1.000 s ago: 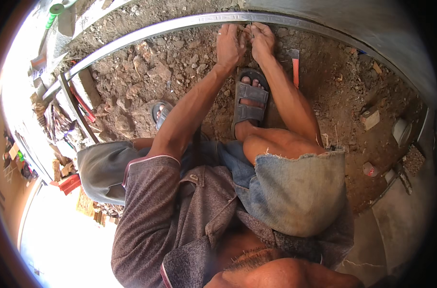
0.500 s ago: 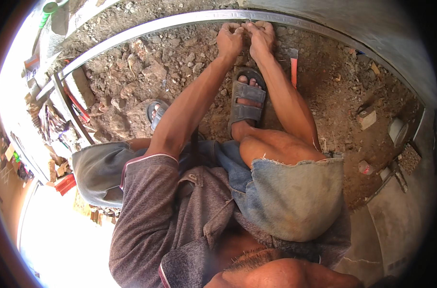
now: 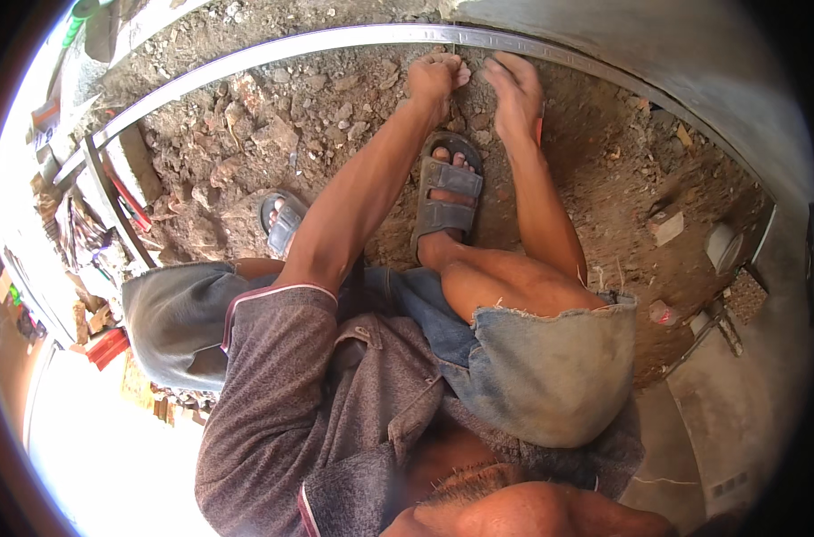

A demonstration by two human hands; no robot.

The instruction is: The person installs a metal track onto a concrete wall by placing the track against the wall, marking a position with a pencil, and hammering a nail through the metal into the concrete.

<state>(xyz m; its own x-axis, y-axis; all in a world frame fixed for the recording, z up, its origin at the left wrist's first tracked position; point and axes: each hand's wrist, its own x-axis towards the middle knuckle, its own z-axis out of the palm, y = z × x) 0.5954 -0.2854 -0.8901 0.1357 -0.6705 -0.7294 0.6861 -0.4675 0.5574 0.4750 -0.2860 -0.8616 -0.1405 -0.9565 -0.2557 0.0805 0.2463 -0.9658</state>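
Note:
A long silver metal bar with slot-like marks [image 3: 371,36] arcs across the far side above the rubble. My left hand [image 3: 434,79] is just on the near side of it, fingers curled closed; whatever they may hold is hidden. A thin, wire-like line [image 3: 454,61] runs down from the bar beside its fingertips, and I cannot tell whether they touch it. To the right, my right hand [image 3: 516,89] has its fingers stretched out and apart from the left hand, with nothing seen in it. Behind its wrist shows part of a red handle [image 3: 540,125].
Broken stones and soil [image 3: 272,134] cover the ground around my sandalled feet [image 3: 450,183]. A grey wall [image 3: 657,54] rises beyond the bar. At left stand a dark metal strip [image 3: 116,201] and a concrete block [image 3: 134,166]. A round whitish container [image 3: 722,246] lies at right.
Both hands were together at the bar, fingertips meeting. They have come apart and slightly nearer; the right hand has moved right and opened, now covering most of the red-handled tool.

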